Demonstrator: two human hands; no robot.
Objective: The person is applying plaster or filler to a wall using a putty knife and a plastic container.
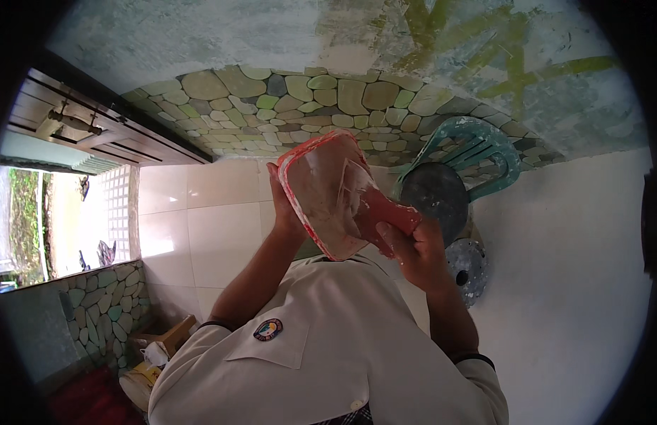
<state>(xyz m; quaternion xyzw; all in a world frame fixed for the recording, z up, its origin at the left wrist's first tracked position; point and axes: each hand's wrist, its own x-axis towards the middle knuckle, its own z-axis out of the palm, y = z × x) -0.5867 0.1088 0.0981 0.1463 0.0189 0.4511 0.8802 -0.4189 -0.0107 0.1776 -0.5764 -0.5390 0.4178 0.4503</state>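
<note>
From the head view: there's a small round badge [268, 329] on the chest pocket of the cream shirt [328, 347], multicoloured with a dark rim, too small to make out more. Down in the lower left corner sits a wooden crate [174, 334] with something pale, maybe a bag, beside it, against the pebble-pattern low wall [105, 312].

The main thing is a red rectangular tray [327, 195] held up in front of the person's chest, tilted so its inside faces the camera. It's smeared all over with whitish paste, only the red rim showing clean-ish. The left hand [284, 205] is wrapped round the tray's left edge, fingers closed on it. The right hand [413, 251] is closed around a red scraper [385, 212], whose blade lies pressed into the tray's inside. Behind sits a green plastic chair [477, 149] with dark round discs [435, 198] leaning by it.
</note>
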